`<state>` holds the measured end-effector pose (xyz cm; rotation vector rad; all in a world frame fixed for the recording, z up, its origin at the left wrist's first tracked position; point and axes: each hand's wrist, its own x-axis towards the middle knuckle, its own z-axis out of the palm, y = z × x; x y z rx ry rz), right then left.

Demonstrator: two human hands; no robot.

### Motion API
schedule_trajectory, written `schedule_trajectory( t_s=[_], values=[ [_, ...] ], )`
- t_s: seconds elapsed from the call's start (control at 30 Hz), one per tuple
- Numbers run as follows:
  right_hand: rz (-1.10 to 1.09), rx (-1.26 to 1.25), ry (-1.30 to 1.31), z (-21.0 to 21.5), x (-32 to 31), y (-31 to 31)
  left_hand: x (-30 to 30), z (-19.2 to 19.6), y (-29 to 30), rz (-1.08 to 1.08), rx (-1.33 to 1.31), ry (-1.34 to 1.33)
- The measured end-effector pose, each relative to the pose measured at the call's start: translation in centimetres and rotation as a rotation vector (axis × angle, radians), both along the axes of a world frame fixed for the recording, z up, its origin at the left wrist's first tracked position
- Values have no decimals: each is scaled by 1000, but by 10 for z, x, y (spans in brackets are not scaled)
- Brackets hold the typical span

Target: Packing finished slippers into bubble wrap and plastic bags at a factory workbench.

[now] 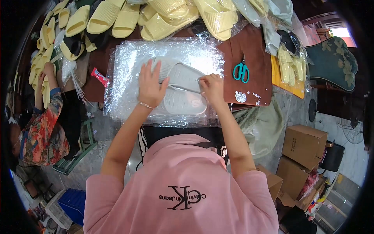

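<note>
A pair of light grey slippers (185, 102) lies sideways on a stack of clear plastic bags (126, 54) in front of me. My left hand (152, 87) rests over the strap end of the pair, fingers spread and stretched out. At the heel end, my right hand (212, 87) has its fingers curled together in a pinch. What sits between those fingertips is too small to tell, perhaps a slipper edge or plastic film. Right of the stack, scissors (241, 73) with teal handles lie on the brown table covering (253, 43).
Pale yellow slippers (103, 17), some bagged, line the far side. Small clear pieces (240, 96) lie near the table's right edge. At left, a person in a floral top (44, 134) handles yellow slippers. Cardboard boxes (304, 146) and a green chair (333, 62) stand at right.
</note>
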<state>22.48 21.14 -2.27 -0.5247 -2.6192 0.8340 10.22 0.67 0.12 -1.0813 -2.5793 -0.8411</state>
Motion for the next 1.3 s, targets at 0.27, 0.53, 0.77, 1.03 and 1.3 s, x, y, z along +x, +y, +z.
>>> schedule_trajectory(
  t_s=[0.27,0.53,0.77,1.03,1.3],
  values=[
    [206,121,26,-8,-7,13,3,-21,6,-55,-77,-265],
    [333,103,13,-3,-13,23,4,-26,7,-67,-51,-243],
    [-243,44,361,2,43,47,1,-25,15,-70,-5,-244],
    [-299,-204,32,-50,128,103,-7,-34,-3,-67,-69,-73],
    [-552,48,-325,7,127,83,7,4,0,206,-56,-857]
  ],
)
